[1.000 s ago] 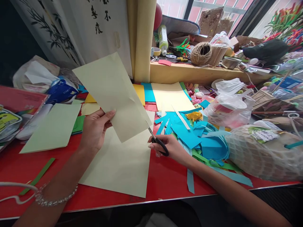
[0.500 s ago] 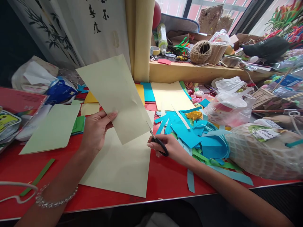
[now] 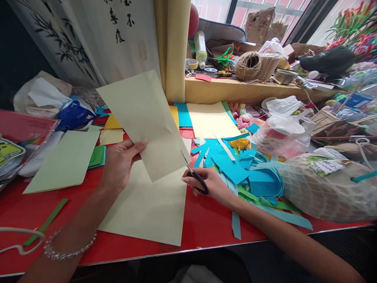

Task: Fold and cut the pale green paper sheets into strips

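Pinched between the thumb and fingers of my left hand (image 3: pixel 125 159) is a pale green sheet of paper (image 3: pixel 147 122), held up at a tilt above the table. My right hand (image 3: pixel 206 182) grips scissors (image 3: pixel 193 173) with black handles. Their blades point up and left, at the lower right edge of the raised sheet; I cannot tell whether they touch it. Below lies a larger pale green sheet (image 3: pixel 150 216), flat on the red table (image 3: pixel 203 220). To the left rests another pale green sheet (image 3: pixel 63 161), looking folded or stacked.
Blue paper scraps (image 3: pixel 232 167) and green strips are heaped to the right. Beyond them sit a netted bundle (image 3: pixel 326 192) and a white plastic bag (image 3: pixel 285 129). A cream sheet (image 3: pixel 212 118) lies at the back, below the cluttered sill (image 3: pixel 218 89). A tissue pack (image 3: pixel 75 112) stands left.
Hardly anything differs. The raised sheet sits very slightly lower and to the right, while the rest of the view has shifted a little left. Both hands keep their hold.
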Demonstrator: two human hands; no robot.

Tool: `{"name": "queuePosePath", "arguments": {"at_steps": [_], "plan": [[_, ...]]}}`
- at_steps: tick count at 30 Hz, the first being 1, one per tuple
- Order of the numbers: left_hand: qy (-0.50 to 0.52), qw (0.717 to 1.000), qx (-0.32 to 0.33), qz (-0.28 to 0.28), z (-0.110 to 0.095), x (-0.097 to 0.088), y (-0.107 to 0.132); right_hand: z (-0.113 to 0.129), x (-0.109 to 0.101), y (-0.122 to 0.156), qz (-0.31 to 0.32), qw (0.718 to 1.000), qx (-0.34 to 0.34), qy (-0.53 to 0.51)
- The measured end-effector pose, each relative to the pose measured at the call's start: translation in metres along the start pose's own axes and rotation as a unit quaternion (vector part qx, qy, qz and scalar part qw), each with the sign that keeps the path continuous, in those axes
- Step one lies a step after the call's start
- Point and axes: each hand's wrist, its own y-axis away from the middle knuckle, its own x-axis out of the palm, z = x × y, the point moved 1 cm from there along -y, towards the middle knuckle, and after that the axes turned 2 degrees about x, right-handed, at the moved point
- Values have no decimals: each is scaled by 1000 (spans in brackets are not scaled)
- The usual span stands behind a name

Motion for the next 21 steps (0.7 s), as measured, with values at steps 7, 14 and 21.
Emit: {"name": "queuePosePath", "arguments": {"at_steps": [7, 14, 21], "plan": [[-11, 1000, 0, -2, 0, -1, 0, 0, 1, 0, -3, 1000, -9, 16], [-20, 1000, -17, 11, 0, 1, 1, 0, 1, 0, -20, 999, 29, -5], [-23, 999, -20, 18, 0, 2, 3, 0, 2, 0, -23, 1000, 7, 19]]}}
